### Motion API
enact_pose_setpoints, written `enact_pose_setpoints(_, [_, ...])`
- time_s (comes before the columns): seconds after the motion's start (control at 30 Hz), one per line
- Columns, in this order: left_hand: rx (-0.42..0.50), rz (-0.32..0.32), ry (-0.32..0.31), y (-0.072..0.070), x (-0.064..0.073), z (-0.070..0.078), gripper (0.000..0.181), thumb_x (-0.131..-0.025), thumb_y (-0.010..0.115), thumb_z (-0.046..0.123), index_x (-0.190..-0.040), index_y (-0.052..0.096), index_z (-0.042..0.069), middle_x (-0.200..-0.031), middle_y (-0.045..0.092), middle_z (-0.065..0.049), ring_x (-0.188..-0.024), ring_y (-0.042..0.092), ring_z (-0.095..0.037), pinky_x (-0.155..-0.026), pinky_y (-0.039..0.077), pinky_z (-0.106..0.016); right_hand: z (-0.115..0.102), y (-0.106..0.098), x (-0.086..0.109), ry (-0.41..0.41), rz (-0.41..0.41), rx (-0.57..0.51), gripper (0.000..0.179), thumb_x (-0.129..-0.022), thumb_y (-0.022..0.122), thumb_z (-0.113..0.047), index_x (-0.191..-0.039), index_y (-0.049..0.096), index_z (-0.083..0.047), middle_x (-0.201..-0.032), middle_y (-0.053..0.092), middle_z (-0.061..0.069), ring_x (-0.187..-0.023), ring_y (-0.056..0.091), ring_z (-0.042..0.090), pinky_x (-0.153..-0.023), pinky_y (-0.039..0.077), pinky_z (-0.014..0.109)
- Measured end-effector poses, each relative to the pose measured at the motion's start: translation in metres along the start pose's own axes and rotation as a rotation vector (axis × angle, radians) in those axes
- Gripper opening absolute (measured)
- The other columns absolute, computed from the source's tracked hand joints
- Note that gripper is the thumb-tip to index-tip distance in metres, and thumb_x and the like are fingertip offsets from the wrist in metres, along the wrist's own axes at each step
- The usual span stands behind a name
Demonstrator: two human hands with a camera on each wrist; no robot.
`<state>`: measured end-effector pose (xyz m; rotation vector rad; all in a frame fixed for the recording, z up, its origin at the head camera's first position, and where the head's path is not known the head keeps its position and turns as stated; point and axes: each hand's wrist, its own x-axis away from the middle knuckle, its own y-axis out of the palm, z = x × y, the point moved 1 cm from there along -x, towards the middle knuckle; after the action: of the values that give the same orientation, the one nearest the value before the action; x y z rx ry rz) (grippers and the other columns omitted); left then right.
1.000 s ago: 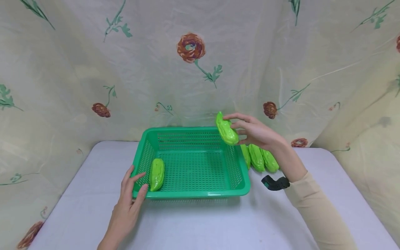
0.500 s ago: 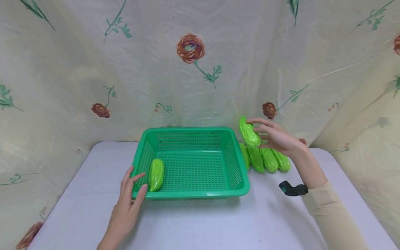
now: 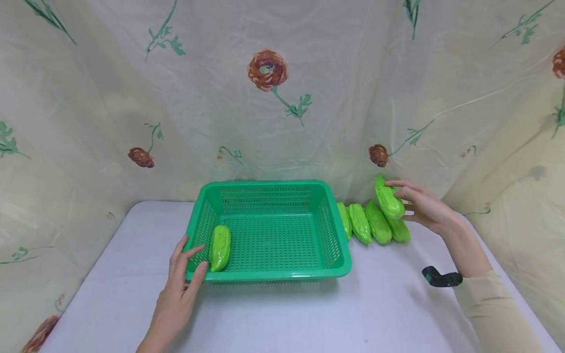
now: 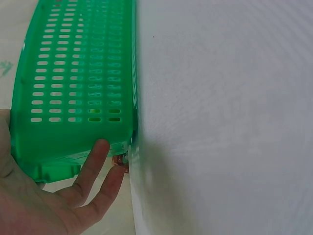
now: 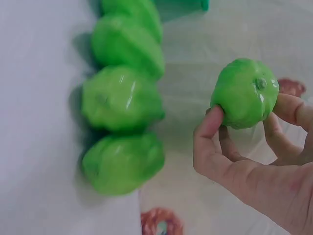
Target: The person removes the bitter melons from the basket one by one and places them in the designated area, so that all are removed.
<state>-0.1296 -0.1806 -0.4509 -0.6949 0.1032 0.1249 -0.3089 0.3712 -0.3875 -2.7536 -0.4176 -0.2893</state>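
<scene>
My right hand (image 3: 424, 207) holds a light green bitter melon (image 3: 388, 197) between thumb and fingertips, raised above the right end of a row of bitter melons (image 3: 378, 223). Seen in the right wrist view, the held melon (image 5: 244, 93) is apart from the row, its stub end toward the camera. At the front left corner of a green plastic basket (image 3: 273, 275), my left hand (image 3: 176, 289) grips the rim, with fingers on both sides of it. One bitter melon (image 3: 220, 247) lies inside the basket along its left wall.
The row of several bitter melons stands right of the basket, the leftmost partly hidden by its wall. A white cloth covers the table (image 3: 282, 318). Behind hangs a flowered curtain (image 3: 309, 147). A black device (image 3: 441, 277) sits at my right wrist.
My right hand has carried its bitter melon rightward, from over the basket's right rim to above the row's right end. The left hand and basket have stayed in place.
</scene>
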Motion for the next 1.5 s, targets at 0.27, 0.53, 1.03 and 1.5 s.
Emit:
enact_pose_setpoints(0.27, [0.005, -0.002, -0.009, 0.0, 0.001, 0.0, 0.045, -0.117, 0.043, 0.042, -0.159, 0.044, 0.024, -0.183, 0.009, 0.002, -0.113, 0.073, -0.029, -0.083, 0.057, -0.039, 0.025, -0.025, 0.008, 0.029, 0.033, -0.031, 0.041, -0.116, 0.043, -0.029, -0.157, 0.043, -0.036, -0.133, 0.048, -0.019, -0.113, 0.06, 0.003, -0.1, 0.051, 0.037])
enact_pose_setpoints(0.53, [0.006, -0.002, -0.007, 0.0, 0.0, -0.001, 0.045, -0.117, 0.043, 0.041, -0.159, 0.044, 0.023, -0.183, 0.009, 0.001, -0.113, 0.072, -0.03, -0.084, 0.057, -0.039, 0.048, -0.045, 0.015, 0.027, 0.05, -0.052, 0.034, -0.116, 0.048, -0.031, -0.15, 0.051, -0.038, -0.131, 0.048, -0.025, -0.111, 0.061, 0.002, -0.092, 0.057, 0.028])
enact_pose_setpoints(1.03, [0.014, -0.007, -0.009, 0.0, 0.0, 0.002, 0.045, -0.117, 0.044, 0.041, -0.159, 0.044, 0.024, -0.183, 0.009, 0.0, -0.109, 0.072, -0.025, -0.081, 0.056, -0.036, 0.077, -0.05, 0.012, 0.127, 0.097, 0.054, 0.057, -0.115, 0.045, -0.032, -0.169, 0.029, -0.023, -0.176, 0.007, 0.025, -0.155, 0.025, 0.054, -0.096, 0.047, 0.034])
enact_pose_setpoints(1.5, [0.007, -0.003, -0.017, 0.001, 0.0, -0.001, 0.046, -0.117, 0.043, 0.043, -0.159, 0.044, 0.025, -0.183, 0.009, 0.004, -0.103, 0.073, -0.025, -0.078, 0.057, -0.038, 0.088, -0.049, 0.01, 0.146, 0.094, 0.081, 0.072, -0.116, 0.041, -0.035, -0.172, 0.01, -0.002, -0.178, 0.0, 0.032, -0.157, 0.023, 0.053, -0.088, 0.051, 0.021])
